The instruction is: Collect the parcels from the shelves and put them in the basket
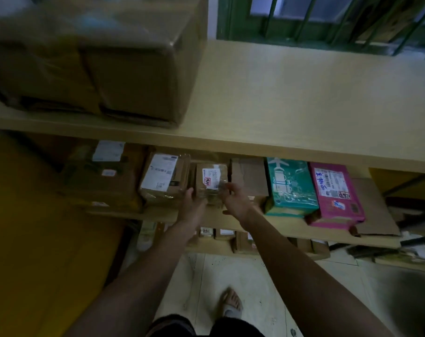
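Observation:
A small brown parcel (211, 177) with a white label and clear tape sits on the middle shelf (286, 226), between other boxes. My left hand (193, 206) is against its lower left side, thumb up along the edge, fingers hidden beneath it. My right hand (235, 199) grips its right edge with curled fingers. A taped brown box with a large white label (164, 178) stands just left of it. A plain brown box (250, 176), a teal parcel (291, 187) and a pink parcel (335, 193) stand to its right. No basket is in view.
The top shelf (291, 100) carries a big wrapped carton (90, 59) at the left. A large brown box (102, 176) fills the middle shelf's left end. Several small parcels (224, 235) line the lowest shelf. Loose cardboard (376, 215) lies at the right. My foot (232, 304) stands on the tiled floor.

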